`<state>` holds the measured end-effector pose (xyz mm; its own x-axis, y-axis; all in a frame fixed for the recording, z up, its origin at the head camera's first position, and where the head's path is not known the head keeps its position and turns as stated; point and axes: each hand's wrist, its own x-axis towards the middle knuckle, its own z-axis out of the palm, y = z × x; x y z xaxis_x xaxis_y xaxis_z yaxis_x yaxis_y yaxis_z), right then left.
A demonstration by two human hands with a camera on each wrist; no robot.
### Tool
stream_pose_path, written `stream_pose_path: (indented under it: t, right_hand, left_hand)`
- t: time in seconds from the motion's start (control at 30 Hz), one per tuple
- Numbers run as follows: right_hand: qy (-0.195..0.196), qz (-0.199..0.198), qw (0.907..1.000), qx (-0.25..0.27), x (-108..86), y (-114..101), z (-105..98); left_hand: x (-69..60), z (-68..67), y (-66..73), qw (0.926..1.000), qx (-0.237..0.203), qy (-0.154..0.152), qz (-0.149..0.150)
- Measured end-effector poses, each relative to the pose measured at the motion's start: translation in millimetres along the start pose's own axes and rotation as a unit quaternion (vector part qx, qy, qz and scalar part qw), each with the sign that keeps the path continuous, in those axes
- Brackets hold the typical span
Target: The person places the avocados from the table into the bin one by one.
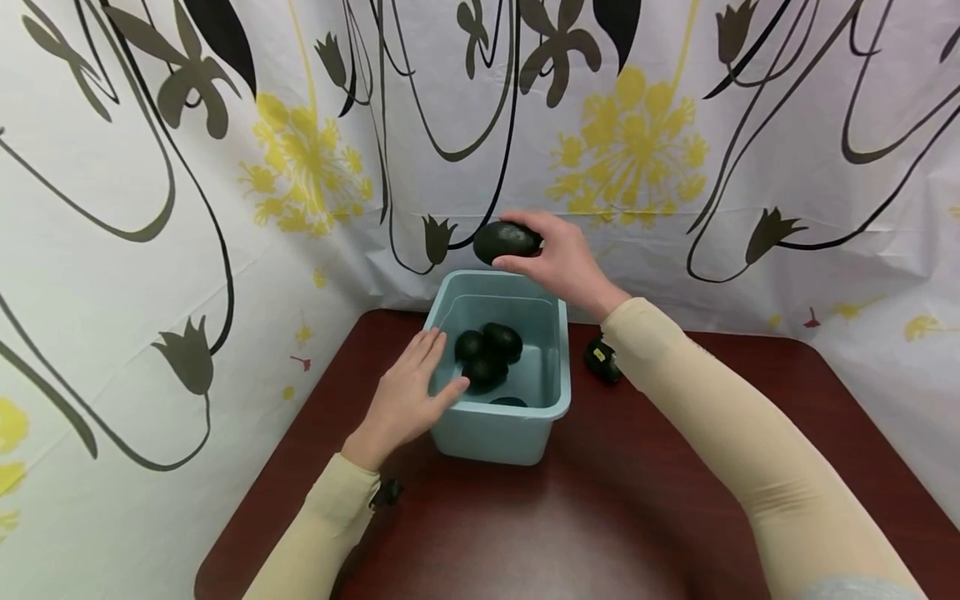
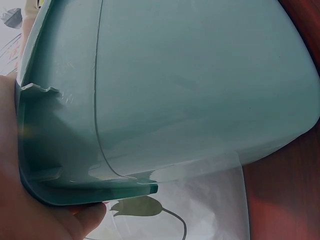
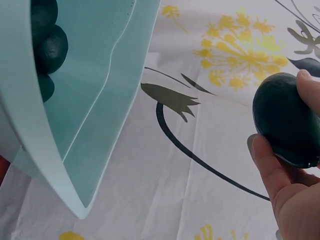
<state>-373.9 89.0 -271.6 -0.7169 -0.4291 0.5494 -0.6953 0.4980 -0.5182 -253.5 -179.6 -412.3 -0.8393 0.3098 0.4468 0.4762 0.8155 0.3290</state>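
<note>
Avocado in right grip

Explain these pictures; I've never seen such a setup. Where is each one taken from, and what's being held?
There is no machine here: each "grip" is simply a person's bare hand. The widest picture is taken from the head, looking forward and down; the other two from the wrists. The left one mostly shows the outside of a pale blue bin, the right one part of its inside. The bin stands on a dark red table and holds at least three dark, avocado-like fruits. The right grip holds a similar fruit between thumb and fingers, raised near the bin; the left grip rests at the bin's left rim.
</note>
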Motion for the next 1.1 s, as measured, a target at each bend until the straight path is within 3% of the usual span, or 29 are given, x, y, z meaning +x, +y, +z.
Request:
stream_pose_path:
  t: [0.27, 0.53, 0.7, 0.9, 1.1]
  right_hand:
    - [-0.003, 0.008, 1.0000, -0.002, 4.6, -2, 0]
    - [-0.082, 0.021, 0.9959, -0.031, 16.9, 4, -3]
    - [-0.116, 0.034, 0.9918, -0.041, 11.6, 15, -7]
    - [-0.118, 0.050, 0.9910, -0.040, -1.5, 26, -18]
    - [-0.110, 0.042, 0.9916, -0.053, -11.1, 35, -32]
  left_hand:
    - [-0.6, 0.8, 0.8, 1.0000, -0.003, 0.001, 0.001]
    - [-1.1, 2.2, 1.1, 1.0000, -0.007, 0.004, -0.002]
    - [-0.5, 1.8, 1.5, 0.9999, -0.003, 0.008, 0.006]
    - [0.7, 1.4, 0.7, 0.9999, 0.003, 0.006, 0.011]
    - [0.8, 1.5, -1.2, 0.9998, 0.009, 0.012, 0.012]
